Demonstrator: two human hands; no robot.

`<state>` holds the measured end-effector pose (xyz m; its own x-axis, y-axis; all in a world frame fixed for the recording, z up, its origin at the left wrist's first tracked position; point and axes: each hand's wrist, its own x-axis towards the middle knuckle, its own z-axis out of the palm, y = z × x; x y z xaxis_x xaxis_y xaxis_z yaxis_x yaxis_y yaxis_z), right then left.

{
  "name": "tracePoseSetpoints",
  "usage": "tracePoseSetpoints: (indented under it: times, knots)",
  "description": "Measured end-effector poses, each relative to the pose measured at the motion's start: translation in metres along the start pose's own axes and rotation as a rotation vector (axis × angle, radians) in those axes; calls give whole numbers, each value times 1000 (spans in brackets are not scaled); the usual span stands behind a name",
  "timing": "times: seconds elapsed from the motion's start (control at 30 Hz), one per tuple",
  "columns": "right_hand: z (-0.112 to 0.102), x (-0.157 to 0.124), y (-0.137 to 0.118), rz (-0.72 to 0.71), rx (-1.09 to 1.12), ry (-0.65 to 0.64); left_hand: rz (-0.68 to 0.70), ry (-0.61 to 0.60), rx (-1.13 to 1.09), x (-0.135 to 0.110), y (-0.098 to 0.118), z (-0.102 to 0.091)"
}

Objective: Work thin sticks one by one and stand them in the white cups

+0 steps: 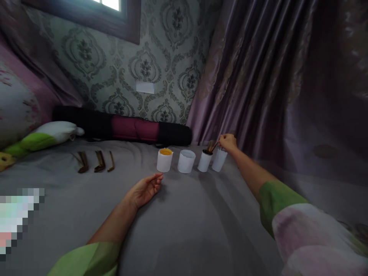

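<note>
Four white paper-wrapped cups stand in a row on a grey bed sheet [184, 226]. The leftmost cup [165, 160] has a yellow inside. A second cup [186, 161] stands beside it. The third cup [204, 160] holds brown sticks. My right hand [228, 142] is closed over the fourth cup [219, 159], pinching a brown stick [214, 146] that leans toward the third cup. My left hand [146, 189] lies palm up on the sheet, fingers loosely spread and holding nothing, just in front of the leftmost cup.
Three brown wooden pieces [96, 161] lie on the sheet at the left. A black and maroon bolster [126, 128] runs along the patterned wall. A green and white pillow [43, 137] sits far left. Purple curtains [273, 88] hang at the right.
</note>
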<state>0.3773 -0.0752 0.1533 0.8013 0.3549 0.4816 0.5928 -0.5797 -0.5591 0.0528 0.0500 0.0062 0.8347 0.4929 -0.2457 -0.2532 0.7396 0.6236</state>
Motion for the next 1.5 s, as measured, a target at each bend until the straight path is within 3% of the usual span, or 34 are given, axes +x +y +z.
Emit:
tracePoseSetpoints:
  times: [0.63, 1.5]
  knots:
    - [16, -2, 13, -32, -25, -87, 2, 3, -16, -1, -2, 2]
    - [23, -12, 17, 62, 52, -135, -3, 8, -34, -3, -2, 5]
